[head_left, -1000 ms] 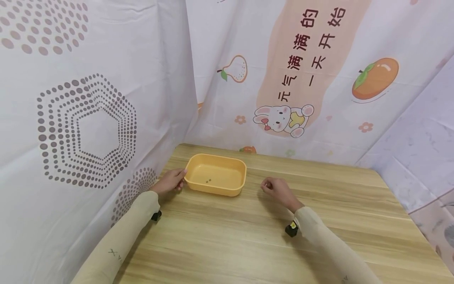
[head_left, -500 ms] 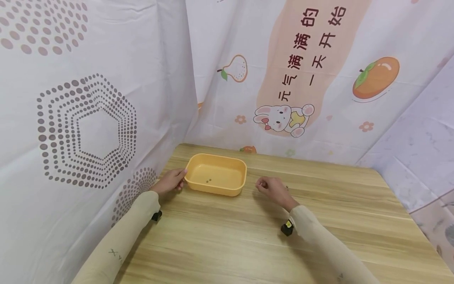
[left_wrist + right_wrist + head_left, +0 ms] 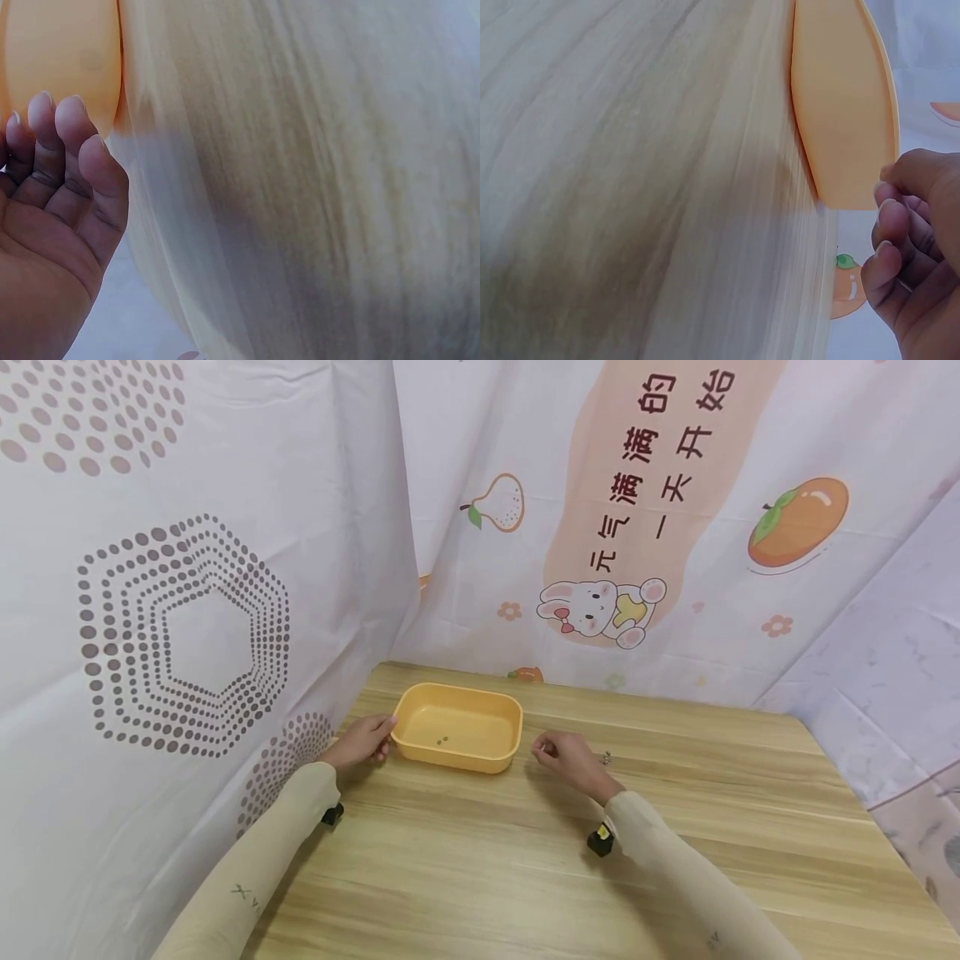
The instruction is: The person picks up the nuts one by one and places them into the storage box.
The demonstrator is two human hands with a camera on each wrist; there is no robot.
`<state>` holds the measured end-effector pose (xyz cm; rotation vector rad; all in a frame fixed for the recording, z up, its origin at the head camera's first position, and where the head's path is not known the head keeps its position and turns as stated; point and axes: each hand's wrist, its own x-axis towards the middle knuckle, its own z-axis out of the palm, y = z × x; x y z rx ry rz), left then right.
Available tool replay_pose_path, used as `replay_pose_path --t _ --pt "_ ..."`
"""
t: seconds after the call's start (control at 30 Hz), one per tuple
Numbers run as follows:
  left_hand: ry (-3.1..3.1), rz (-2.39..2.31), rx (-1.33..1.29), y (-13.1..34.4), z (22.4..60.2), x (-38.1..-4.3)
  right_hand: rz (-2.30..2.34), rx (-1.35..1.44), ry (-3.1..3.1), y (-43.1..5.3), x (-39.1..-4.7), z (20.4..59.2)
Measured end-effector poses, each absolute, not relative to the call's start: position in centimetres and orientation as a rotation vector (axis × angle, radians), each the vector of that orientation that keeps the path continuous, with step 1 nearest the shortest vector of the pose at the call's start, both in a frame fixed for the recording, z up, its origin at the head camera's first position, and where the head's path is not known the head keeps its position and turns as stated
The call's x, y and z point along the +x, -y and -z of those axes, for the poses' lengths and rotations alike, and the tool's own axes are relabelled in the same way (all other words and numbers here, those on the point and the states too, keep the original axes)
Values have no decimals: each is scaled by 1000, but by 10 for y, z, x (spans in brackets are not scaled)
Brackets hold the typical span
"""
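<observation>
An orange-yellow plastic basin, rectangular with rounded corners, sits on the wooden table. Two tiny grey pieces lie on its floor. My left hand holds the basin's left end, thumb at the rim and fingers curled below it. To the right of the basin, a short gap away, my right hand has its thumb and index finger pinched together. Whatever small piece sits between these fingertips is hidden. In the right wrist view the right hand's fingertips overlap the basin's end. Behind that hand lie several small grey pieces.
The wood-grain table reaches back to a printed white curtain. Another patterned curtain hangs close along the left side, beside my left arm. A third pale curtain borders the right side.
My right hand has moved left toward the basin, its fingers still pinched, uncovering the small grey pieces on the table. The left hand and basin stay in place.
</observation>
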<state>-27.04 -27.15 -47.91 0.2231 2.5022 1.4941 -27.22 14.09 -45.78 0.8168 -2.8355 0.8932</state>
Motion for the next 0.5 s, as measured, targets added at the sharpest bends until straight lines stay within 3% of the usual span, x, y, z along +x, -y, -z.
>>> replay_pose_path --t 0.5 --pt "-2477 -1538 198 271 481 -271 -884 873 2777 -122 -275 455"
